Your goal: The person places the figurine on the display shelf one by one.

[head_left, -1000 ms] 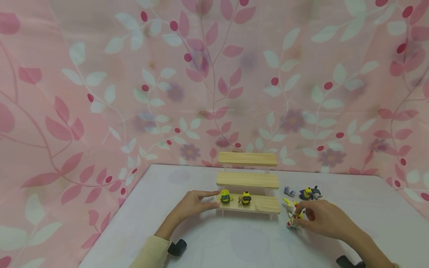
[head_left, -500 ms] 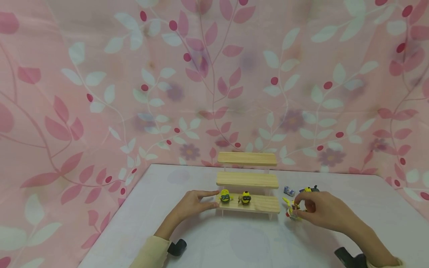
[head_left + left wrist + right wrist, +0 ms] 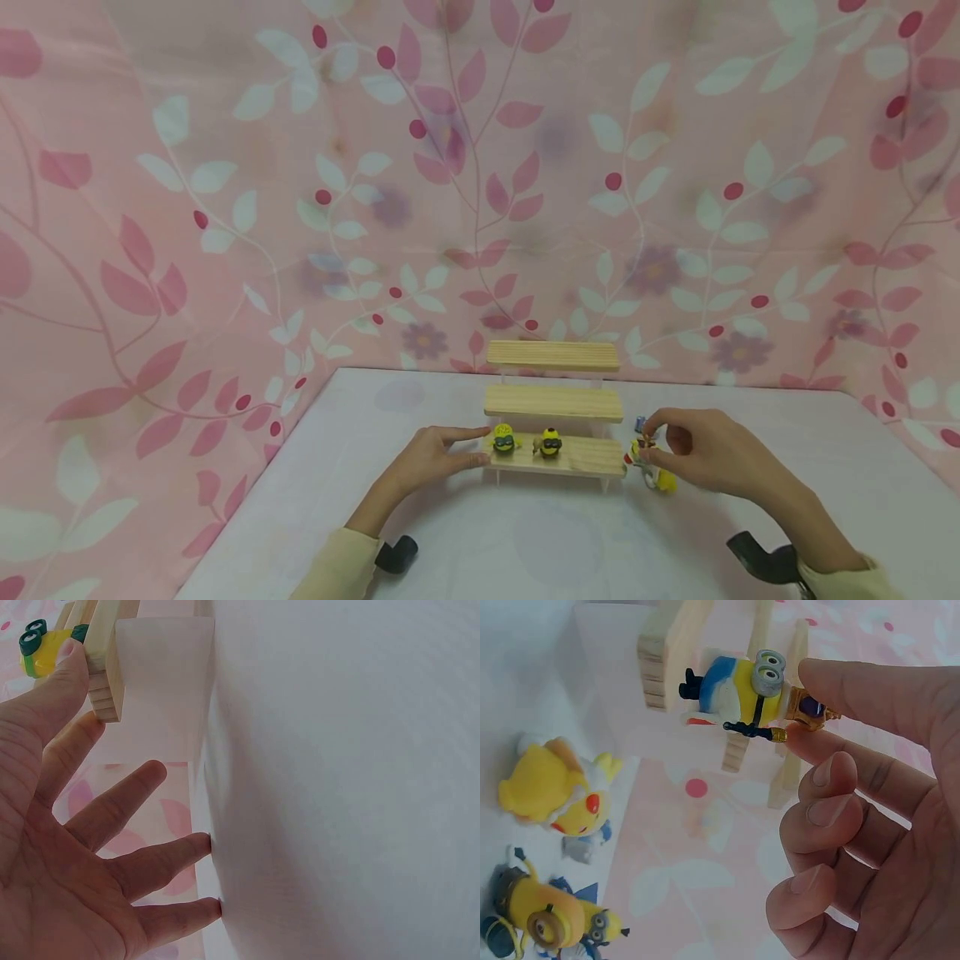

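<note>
A three-tier wooden stand point(image 3: 592, 457) has two yellow Minion figures on its lowest tier: one point(image 3: 504, 440) at the left end, the other point(image 3: 551, 443) near the middle. My left hand point(image 3: 431, 458) touches the lowest tier's left end with thumb and index finger; the left wrist view shows its other fingers outstretched and spread. My right hand point(image 3: 712, 450) pinches a Minion figure point(image 3: 742, 686) by its gold crown, between thumb and index finger. This figure wears grey goggles and a blue-and-white robe and has a black-and-gold sceptre. It hangs beside the stand's right end.
A yellow-and-white figure point(image 3: 544, 784) with red patches lies on the white tabletop point(image 3: 555, 542), right of the stand. Several more small figures, including a one-eyed Minion point(image 3: 547, 919), lie beyond it, partly hidden by my right hand in the head view. Pink leaf-patterned cloth point(image 3: 480, 208) hangs behind.
My right hand has lifted the crowned Minion from among the figures and moved left and farther back, closer to the stand. My left hand stays at the tier's end.
</note>
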The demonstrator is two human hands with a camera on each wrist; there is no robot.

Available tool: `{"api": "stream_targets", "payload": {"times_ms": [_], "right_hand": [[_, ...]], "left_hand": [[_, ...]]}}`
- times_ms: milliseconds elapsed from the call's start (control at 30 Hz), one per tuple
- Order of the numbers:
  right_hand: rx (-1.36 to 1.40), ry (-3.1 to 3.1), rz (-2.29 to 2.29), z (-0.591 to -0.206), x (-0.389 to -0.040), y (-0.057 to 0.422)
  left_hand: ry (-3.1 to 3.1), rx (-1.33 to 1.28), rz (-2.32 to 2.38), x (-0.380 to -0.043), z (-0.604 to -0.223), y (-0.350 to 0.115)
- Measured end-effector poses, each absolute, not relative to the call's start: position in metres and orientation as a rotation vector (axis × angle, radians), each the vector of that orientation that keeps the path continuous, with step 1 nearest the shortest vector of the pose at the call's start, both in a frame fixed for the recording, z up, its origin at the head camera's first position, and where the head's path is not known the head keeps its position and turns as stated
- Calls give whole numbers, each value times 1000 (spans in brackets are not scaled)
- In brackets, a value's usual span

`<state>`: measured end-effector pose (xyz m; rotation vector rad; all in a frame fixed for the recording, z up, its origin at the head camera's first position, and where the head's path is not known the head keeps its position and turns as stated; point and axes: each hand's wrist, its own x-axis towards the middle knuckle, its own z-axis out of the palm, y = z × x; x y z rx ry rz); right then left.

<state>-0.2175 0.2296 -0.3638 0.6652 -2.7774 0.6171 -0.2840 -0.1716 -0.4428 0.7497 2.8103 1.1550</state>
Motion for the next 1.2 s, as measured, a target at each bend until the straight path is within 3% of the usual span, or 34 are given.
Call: {"api": "stream_targets", "payload": {"times_ms": [1200], "right_hand": [[753,-2812,706,-370,-249,190]], "left_hand": [[2803,742,1168,-286,-444,-173]]}}
